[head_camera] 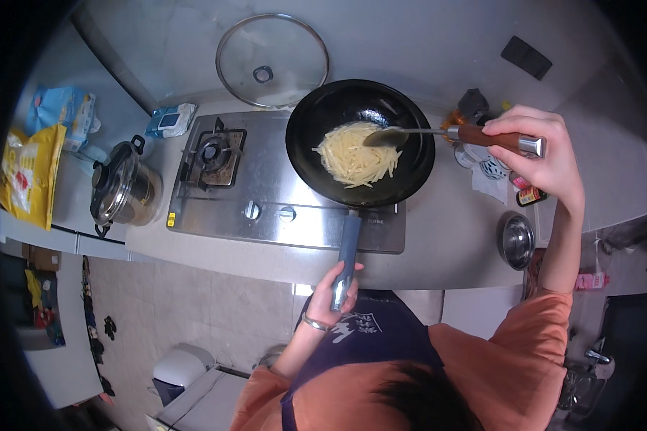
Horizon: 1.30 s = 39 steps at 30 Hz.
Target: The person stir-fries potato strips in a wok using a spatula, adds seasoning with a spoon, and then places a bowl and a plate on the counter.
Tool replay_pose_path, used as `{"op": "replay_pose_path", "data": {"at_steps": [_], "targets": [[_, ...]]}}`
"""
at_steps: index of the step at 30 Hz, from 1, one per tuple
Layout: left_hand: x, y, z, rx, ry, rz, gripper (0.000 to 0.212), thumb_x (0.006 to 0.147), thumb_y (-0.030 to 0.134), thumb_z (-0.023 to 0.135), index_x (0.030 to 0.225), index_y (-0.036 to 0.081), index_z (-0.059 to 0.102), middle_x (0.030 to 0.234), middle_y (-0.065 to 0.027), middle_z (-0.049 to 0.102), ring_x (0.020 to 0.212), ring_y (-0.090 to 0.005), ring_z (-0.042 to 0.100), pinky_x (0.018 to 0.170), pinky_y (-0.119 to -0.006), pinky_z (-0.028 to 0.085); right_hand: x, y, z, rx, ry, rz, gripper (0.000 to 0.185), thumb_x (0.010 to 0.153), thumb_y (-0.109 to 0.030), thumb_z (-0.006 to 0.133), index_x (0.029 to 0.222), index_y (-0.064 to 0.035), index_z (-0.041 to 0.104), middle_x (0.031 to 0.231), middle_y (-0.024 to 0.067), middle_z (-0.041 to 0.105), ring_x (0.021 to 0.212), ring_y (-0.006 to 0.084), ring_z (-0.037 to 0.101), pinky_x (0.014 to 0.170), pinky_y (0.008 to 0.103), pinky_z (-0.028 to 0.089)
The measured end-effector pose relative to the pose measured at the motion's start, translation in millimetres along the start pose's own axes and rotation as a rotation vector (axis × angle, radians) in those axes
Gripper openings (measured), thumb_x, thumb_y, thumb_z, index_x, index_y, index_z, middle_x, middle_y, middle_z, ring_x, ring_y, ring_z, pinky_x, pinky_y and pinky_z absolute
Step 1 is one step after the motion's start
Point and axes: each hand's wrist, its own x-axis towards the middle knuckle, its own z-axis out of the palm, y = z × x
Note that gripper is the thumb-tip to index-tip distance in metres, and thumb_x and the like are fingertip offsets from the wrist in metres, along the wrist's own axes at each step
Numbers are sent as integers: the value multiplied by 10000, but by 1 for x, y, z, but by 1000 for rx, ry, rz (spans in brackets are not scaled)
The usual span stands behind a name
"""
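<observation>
A black wok (pixel 323 167) stands over the right side of a steel gas cooktop (pixel 275 161). In it lies a heap of pale shredded strips, probably potato (pixel 356 156). My left hand (pixel 331 296) is closed around the end of the wok's grey-blue handle (pixel 349 237). From the right, my right hand (pixel 539 145) grips the brown wooden handle of a metal spatula or ladle (pixel 388 137). Its head rests on or just above the strips. The burner under the wok is hidden.
A glass lid (pixel 272 59) leans on the back wall. Left of the cooktop stands a pressure cooker (pixel 126 188), near a yellow bag (pixel 29 172). A steel bowl (pixel 516 241) sits at the counter's right, by a sauce bottle (pixel 529 196). The bare left burner (pixel 211 152) has raised supports.
</observation>
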Motion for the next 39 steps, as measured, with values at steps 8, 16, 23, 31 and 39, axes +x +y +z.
{"op": "replay_pose_path", "data": {"at_steps": [8, 16, 23, 31, 39], "targets": [[-1, 2, -3, -28, -30, -4, 390, 923, 355, 346, 1094, 28, 476, 531, -52, 417, 334, -132, 357, 327, -219, 306, 0, 19, -6, 99, -253, -105, 226, 596, 32, 673, 817, -7, 645, 821, 105, 622, 704, 218, 608, 647, 291, 474], [-2, 3, -2, 3, -3, -26, 370, 918, 356, 359, 1071, 45, 488, 529, -43, 429, 334, -132, 356, 314, -225, 286, -8, 23, 8, 109, -67, -39, 206, 620, 29, 677, 818, -21, 655, 741, 85, 619, 656, 197, 589, 613, 271, 459], [0, 3, -2, 19, 10, -24, 358, 910, 367, 377, 1051, 66, 511, 534, -40, 458, 353, -138, 386, 315, -232, 288, -32, 34, 61, -4, 197, -40, 202, 653, -1, 687, 851, -5, 641, 837, 106, 632, 738, 214, 618, 662, 277, 489], [-1, 3, -4, 67, 18, -8, 393, 915, 373, 359, 1088, 45, 489, 554, -48, 425, 365, -137, 359, 326, -230, 290, -77, 11, 116, -344, 402, -49, 207, 667, -97, 697, 856, -53, 624, 732, 61, 592, 544, 181, 582, 473, 266, 471], [-2, 4, 0, 132, 49, 35, 417, 916, 366, 355, 1083, 11, 496, 565, -69, 452, 402, -168, 414, 350, -243, 324, -85, -3, 143, -263, 486, -10, 256, 666, -126, 715, 893, -63, 615, 813, 85, 595, 630, 205, 607, 531, 279, 501]]}}
